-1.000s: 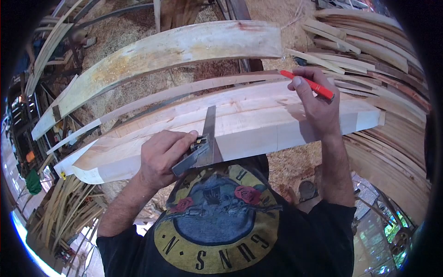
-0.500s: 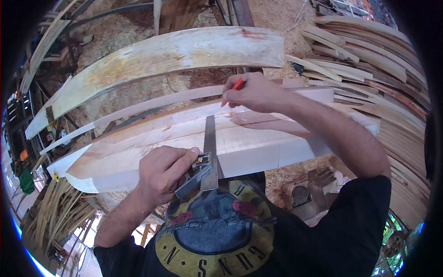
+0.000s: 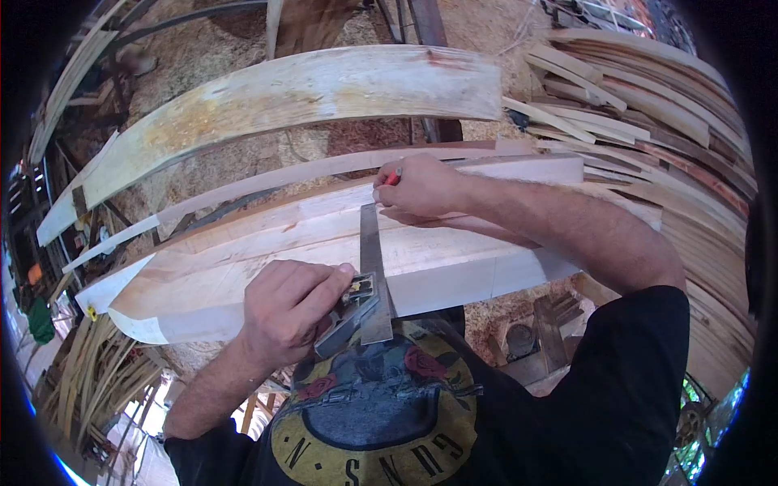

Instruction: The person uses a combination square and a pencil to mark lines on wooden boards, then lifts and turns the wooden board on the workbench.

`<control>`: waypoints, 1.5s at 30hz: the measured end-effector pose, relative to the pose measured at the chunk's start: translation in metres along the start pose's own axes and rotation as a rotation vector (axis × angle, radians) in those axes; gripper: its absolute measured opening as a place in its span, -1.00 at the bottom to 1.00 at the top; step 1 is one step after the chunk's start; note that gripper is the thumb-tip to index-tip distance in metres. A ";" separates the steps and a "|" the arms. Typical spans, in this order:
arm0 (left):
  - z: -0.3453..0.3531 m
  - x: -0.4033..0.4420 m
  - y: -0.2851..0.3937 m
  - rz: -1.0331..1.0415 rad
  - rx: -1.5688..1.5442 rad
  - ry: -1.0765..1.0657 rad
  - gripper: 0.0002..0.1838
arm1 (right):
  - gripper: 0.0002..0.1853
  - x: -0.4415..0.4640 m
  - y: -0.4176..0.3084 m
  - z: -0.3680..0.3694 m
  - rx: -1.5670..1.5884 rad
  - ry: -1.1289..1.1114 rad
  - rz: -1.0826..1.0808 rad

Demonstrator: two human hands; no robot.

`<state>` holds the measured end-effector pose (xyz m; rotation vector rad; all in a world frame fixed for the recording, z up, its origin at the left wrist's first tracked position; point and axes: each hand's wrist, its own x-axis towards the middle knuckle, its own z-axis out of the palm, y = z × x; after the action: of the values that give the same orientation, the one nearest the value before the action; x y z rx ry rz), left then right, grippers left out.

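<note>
Head view: person's left hand (image 3: 288, 308) grasping grey metal combination square (image 3: 374, 301), steel blade (image 3: 372, 243) lying across long pale wooden beam (image 3: 466, 287), near end jutting past beam's near edge. Right hand (image 3: 421, 186), grip closed around slim red pencil (image 3: 394, 176), just beside blade's far end; pencil tip hard to make out. Beyond beam: narrow curved wooden strip (image 3: 267, 180), then wide curved stained board (image 3: 324, 85).

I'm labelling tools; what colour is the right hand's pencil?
The pencil is red, seen in the head view.

The black T-shirt (image 3: 527, 429) bears a yellow ring (image 3: 374, 468) and red roses (image 3: 424, 362).
</note>
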<state>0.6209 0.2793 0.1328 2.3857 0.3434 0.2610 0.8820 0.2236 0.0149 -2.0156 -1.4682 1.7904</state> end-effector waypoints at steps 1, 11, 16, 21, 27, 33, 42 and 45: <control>0.000 0.000 0.000 0.004 0.001 0.000 -0.53 | -0.62 0.000 -0.002 -0.001 -0.007 -0.003 0.006; -0.002 0.004 0.001 0.006 0.003 -0.003 -0.59 | -0.61 -0.004 -0.009 -0.010 0.066 -0.066 0.034; 0.000 0.003 0.001 0.010 0.010 0.014 -0.61 | -0.61 -0.002 -0.006 -0.003 0.000 -0.023 -0.031; 0.000 0.004 0.001 0.009 0.015 0.018 -0.63 | -0.60 0.006 0.000 -0.002 -0.029 -0.053 -0.061; 0.001 0.003 -0.001 0.020 0.028 0.022 -0.64 | -0.63 -0.001 -0.008 -0.010 -0.018 -0.071 -0.013; 0.001 0.004 0.000 0.022 0.035 0.036 -0.63 | -0.63 0.007 -0.003 -0.010 0.064 -0.059 0.009; 0.000 0.001 -0.004 0.035 -0.002 0.011 -0.56 | -0.63 0.012 -0.005 0.006 -0.229 -0.026 -0.150; 0.000 0.000 -0.005 0.035 -0.017 0.003 -0.56 | -0.62 0.004 -0.005 -0.003 -0.001 -0.071 -0.035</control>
<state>0.6196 0.2830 0.1298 2.3767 0.3003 0.2831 0.8814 0.2307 0.0160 -1.9328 -1.5138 1.8661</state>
